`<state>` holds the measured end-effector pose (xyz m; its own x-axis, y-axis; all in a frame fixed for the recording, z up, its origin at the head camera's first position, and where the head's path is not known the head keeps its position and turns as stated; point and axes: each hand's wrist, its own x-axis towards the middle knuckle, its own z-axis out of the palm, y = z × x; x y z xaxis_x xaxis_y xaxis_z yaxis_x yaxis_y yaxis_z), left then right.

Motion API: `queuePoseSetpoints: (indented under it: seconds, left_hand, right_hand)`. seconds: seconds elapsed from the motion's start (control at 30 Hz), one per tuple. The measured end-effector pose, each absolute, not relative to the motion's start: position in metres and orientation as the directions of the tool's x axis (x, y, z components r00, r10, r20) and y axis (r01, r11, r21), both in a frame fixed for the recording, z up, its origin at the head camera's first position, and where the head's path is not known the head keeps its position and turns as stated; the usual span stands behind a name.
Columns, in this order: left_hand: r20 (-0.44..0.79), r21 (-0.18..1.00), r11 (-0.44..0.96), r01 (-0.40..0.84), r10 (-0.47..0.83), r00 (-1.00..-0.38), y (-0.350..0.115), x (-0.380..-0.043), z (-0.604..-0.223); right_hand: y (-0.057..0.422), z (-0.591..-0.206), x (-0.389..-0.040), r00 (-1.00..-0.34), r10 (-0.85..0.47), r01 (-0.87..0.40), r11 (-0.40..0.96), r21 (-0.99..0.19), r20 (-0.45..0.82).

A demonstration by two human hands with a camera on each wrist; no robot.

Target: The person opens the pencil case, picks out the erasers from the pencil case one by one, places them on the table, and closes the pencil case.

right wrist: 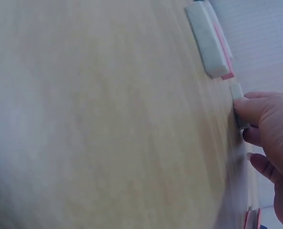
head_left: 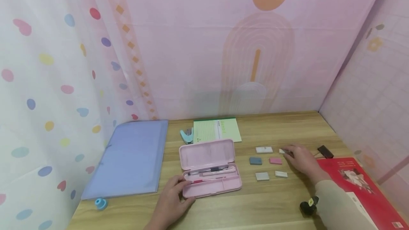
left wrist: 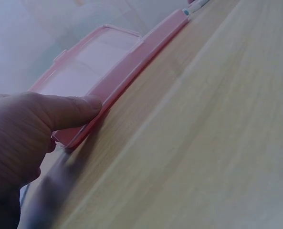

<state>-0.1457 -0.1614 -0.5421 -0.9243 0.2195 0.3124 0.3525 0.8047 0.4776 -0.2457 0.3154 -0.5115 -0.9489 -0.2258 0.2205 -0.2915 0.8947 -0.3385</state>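
Note:
A pink pencil case (head_left: 204,153) lies with its lid raised; a red pen (head_left: 199,181), a black pen (head_left: 207,170) and a pale pen (head_left: 220,171) lie inside. My left hand (head_left: 172,198) grips the case's left end, thumb along the front wall in the left wrist view. At the right, my right hand (head_left: 300,159) pinches a small white eraser (right wrist: 237,93) between thumb and fingers, low over the table. Left of that hand are a white eraser (head_left: 264,149), a blue one (head_left: 255,160), a pink one (head_left: 276,160) and two pale ones nearer me.
A blue folder (head_left: 131,155) covers the table's left, with a small blue round object (head_left: 101,203) in front. Behind the case sit a light blue stapler (head_left: 186,136) and a green notepad (head_left: 207,130). A red book (head_left: 351,176) and a dark block (head_left: 325,151) lie at the right.

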Motion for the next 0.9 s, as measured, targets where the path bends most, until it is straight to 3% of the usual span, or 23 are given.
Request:
queuePoseSetpoints:
  seconds: [0.3, 0.47, 0.7, 0.9]
  left_hand:
    - [0.281, 0.461, 0.845, 0.272, 0.152, -0.948, -0.168, -0.165, -0.499]
    - [0.255, 0.439, 0.855, 0.275, 0.175, -0.951, -0.176, -0.195, -0.478]
    - [0.095, 0.503, 0.831, 0.237, 0.219, -0.971, -0.175, -0.211, -0.483]
    - [0.062, 0.523, 0.822, 0.223, 0.225, -0.972, -0.172, -0.21, -0.487]
  right_hand:
    - [0.262, -0.48, -0.242, -0.938, -0.262, -0.337, 0.845, -0.415, 0.228]
    - [0.212, -0.469, -0.24, -0.93, -0.342, -0.361, 0.771, -0.525, 0.138]
    - [0.163, -0.473, -0.242, -0.921, -0.388, -0.315, 0.704, -0.637, 0.027]
    - [0.149, -0.475, -0.241, -0.929, -0.369, -0.275, 0.691, -0.668, 0.001]
